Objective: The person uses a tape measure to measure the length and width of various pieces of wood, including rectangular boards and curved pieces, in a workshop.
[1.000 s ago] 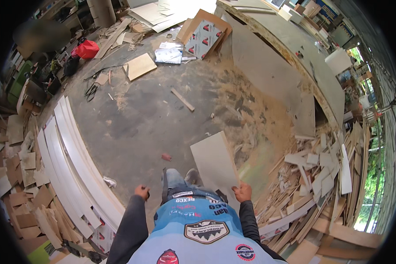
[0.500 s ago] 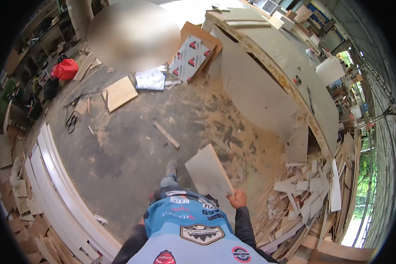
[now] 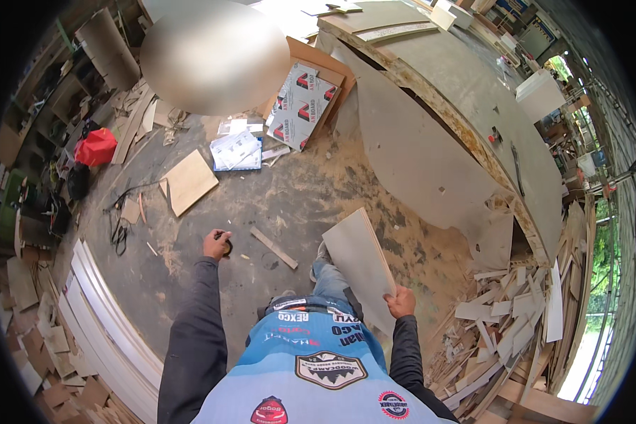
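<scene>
My right hand [image 3: 401, 302] is closed round the lower right edge of a pale rectangular board [image 3: 358, 249]. The board hangs tilted beside my right leg, and its long edge shows layers, perhaps more than one sheet. Ahead of my body on the left, my left hand [image 3: 215, 244] is closed on a small black-and-yellow tool [image 3: 225, 245], mostly hidden by the fingers, over the grey floor. A narrow wood strip [image 3: 273, 247] lies on the floor between that hand and the board.
A large sheet-topped workbench [image 3: 459, 92] runs along the right, with a pile of wood offcuts [image 3: 498, 318] at its near end. Long white boards [image 3: 106, 304] lie at the left. Ahead are a square wood panel [image 3: 191, 182], papers [image 3: 235, 150] and a red bag [image 3: 95, 147].
My left hand has come forward into view with the small tool in it. The board in my right hand has shifted right and slightly forward. My view has shifted, and I have stepped.
</scene>
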`<action>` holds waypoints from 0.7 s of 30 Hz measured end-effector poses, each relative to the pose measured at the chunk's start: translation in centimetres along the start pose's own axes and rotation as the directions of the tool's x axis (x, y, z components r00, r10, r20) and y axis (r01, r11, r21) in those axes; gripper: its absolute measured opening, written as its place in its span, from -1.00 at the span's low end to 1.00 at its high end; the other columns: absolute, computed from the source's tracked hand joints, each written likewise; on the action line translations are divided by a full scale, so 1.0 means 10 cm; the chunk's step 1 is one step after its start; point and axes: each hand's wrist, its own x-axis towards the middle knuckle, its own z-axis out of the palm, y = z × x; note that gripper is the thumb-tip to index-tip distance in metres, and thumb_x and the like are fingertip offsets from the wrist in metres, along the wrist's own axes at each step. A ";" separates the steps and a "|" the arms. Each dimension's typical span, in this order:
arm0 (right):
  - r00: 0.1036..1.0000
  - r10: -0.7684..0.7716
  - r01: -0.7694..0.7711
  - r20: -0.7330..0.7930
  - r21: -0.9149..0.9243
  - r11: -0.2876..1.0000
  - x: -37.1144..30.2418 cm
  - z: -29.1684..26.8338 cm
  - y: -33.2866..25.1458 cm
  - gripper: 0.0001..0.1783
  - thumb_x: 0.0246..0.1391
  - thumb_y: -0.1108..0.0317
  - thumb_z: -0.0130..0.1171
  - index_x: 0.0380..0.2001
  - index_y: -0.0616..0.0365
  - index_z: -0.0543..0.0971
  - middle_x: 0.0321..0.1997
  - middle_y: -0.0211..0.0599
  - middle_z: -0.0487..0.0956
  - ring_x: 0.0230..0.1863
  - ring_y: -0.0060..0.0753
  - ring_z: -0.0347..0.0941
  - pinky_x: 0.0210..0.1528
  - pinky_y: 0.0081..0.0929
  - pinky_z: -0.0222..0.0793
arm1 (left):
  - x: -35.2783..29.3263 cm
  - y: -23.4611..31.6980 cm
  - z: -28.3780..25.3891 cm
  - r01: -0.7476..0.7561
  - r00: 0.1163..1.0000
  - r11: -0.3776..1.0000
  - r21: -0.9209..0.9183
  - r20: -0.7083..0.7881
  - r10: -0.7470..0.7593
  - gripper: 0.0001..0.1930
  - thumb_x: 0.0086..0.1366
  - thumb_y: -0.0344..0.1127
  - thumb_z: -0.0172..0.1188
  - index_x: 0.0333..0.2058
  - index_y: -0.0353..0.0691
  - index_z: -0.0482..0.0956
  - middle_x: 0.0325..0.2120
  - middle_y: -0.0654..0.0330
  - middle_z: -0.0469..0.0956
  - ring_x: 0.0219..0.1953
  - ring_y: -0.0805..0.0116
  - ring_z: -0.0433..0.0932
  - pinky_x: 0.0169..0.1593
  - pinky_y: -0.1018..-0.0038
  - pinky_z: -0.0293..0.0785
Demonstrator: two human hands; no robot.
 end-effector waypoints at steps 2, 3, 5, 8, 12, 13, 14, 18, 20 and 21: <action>1.000 0.000 0.001 -0.031 0.037 0.999 0.32 -0.04 -0.08 -0.66 -0.28 0.22 0.26 -0.34 0.07 0.66 -0.42 -0.03 0.60 -0.33 0.05 0.55 -0.27 -0.16 0.44 | 0.16 0.06 0.26 0.017 0.999 0.998 -0.058 0.037 -0.014 -0.68 0.08 -0.13 0.34 -0.32 -0.25 0.57 -0.47 0.17 0.55 -0.44 0.35 0.55 -0.51 0.38 0.57; 1.000 -0.005 0.007 -0.031 0.065 0.998 0.52 -0.05 -0.11 -0.66 -0.28 0.22 0.26 -0.34 0.07 0.66 -0.42 -0.03 0.60 -0.32 0.05 0.55 -0.27 -0.16 0.44 | 0.27 -0.11 0.37 0.019 0.999 0.998 -0.053 0.037 -0.017 -0.68 0.07 -0.13 0.35 -0.33 -0.25 0.58 -0.47 0.16 0.55 -0.44 0.35 0.55 -0.47 0.38 0.55; 0.999 -0.020 0.022 -0.027 0.089 0.996 0.88 -0.12 -0.15 -0.66 -0.28 0.22 0.25 -0.33 0.07 0.66 -0.42 -0.02 0.60 -0.32 0.06 0.55 -0.26 -0.15 0.44 | 0.44 -0.48 0.60 -0.028 0.999 0.999 0.027 0.030 0.027 -0.67 0.06 -0.12 0.37 -0.36 -0.28 0.59 -0.49 0.15 0.57 -0.45 0.36 0.53 -0.39 0.39 0.50; 0.998 -0.059 0.059 -0.009 0.065 0.996 1.42 -0.29 -0.19 -0.66 -0.27 0.23 0.24 -0.31 0.05 0.65 -0.42 -0.01 0.60 -0.32 0.08 0.54 -0.26 -0.14 0.44 | 0.42 -0.97 0.84 -0.075 0.997 0.980 0.185 0.006 0.075 -0.65 0.02 -0.10 0.38 -0.47 -0.32 0.60 -0.59 0.11 0.57 -0.49 0.36 0.51 -0.31 0.36 0.44; 0.994 -0.102 0.102 0.038 -0.018 0.995 2.06 -0.65 -0.29 -0.65 -0.26 0.21 0.25 -0.30 0.02 0.65 -0.44 0.00 0.59 -0.34 0.10 0.53 -0.26 -0.11 0.44 | 0.07 -1.07 1.11 0.149 0.986 0.976 0.157 -0.091 -0.136 -0.51 -0.01 0.04 0.39 -0.64 -0.36 0.56 -0.69 0.20 0.50 -0.58 0.43 0.42 -0.42 0.36 0.38; 0.991 -0.122 0.123 0.058 -0.014 0.992 2.18 -0.77 -0.40 -0.66 -0.26 0.20 0.26 -0.31 0.02 0.65 -0.44 0.00 0.59 -0.35 0.11 0.52 -0.26 -0.10 0.44 | 0.02 -1.10 1.14 0.226 0.967 0.971 0.079 -0.138 -0.213 -0.50 0.01 0.05 0.38 -0.66 -0.37 0.55 -0.69 0.21 0.49 -0.58 0.43 0.43 -0.42 0.38 0.39; 0.987 -0.142 0.143 0.079 -0.014 0.990 2.31 -0.87 -0.48 -0.67 -0.25 0.20 0.26 -0.32 0.02 0.64 -0.45 0.00 0.59 -0.35 0.11 0.52 -0.26 -0.09 0.44 | 0.02 -1.08 1.20 0.299 0.939 0.954 -0.004 -0.176 -0.295 -0.48 0.03 0.06 0.37 -0.69 -0.38 0.53 -0.70 0.21 0.48 -0.59 0.43 0.44 -0.42 0.40 0.40; 0.966 -0.207 0.232 0.156 -0.161 0.959 2.73 -1.08 -0.63 -0.71 -0.18 0.17 0.25 -0.32 0.00 0.60 -0.43 -0.06 0.60 -0.33 0.05 0.54 -0.25 -0.06 0.44 | 0.01 -0.62 1.42 0.308 0.902 0.908 -0.285 -0.217 -0.374 -0.50 0.11 0.04 0.30 -0.65 -0.36 0.50 -0.70 0.14 0.47 -0.64 0.30 0.50 -0.48 0.33 0.48; 0.975 -0.170 0.201 0.145 -0.231 0.952 2.82 -1.22 -0.79 -0.72 -0.17 0.15 0.27 -0.36 0.01 0.59 -0.46 -0.07 0.59 -0.34 0.02 0.55 -0.27 -0.07 0.44 | 0.17 -0.47 1.48 0.328 0.889 0.793 -0.513 -0.116 -0.443 -0.50 0.16 0.05 0.25 -0.62 -0.36 0.47 -0.71 0.08 0.47 -0.67 0.20 0.52 -0.55 0.23 0.51; 0.983 -0.141 0.166 0.114 -0.256 0.952 2.86 -1.30 -0.84 -0.73 -0.17 0.14 0.27 -0.37 0.01 0.59 -0.46 -0.08 0.59 -0.35 0.02 0.55 -0.29 -0.08 0.44 | 0.28 -0.30 1.54 0.327 0.899 0.778 -0.537 -0.077 -0.432 -0.52 0.17 0.04 0.24 -0.59 -0.34 0.47 -0.70 0.07 0.46 -0.67 0.17 0.53 -0.58 0.20 0.51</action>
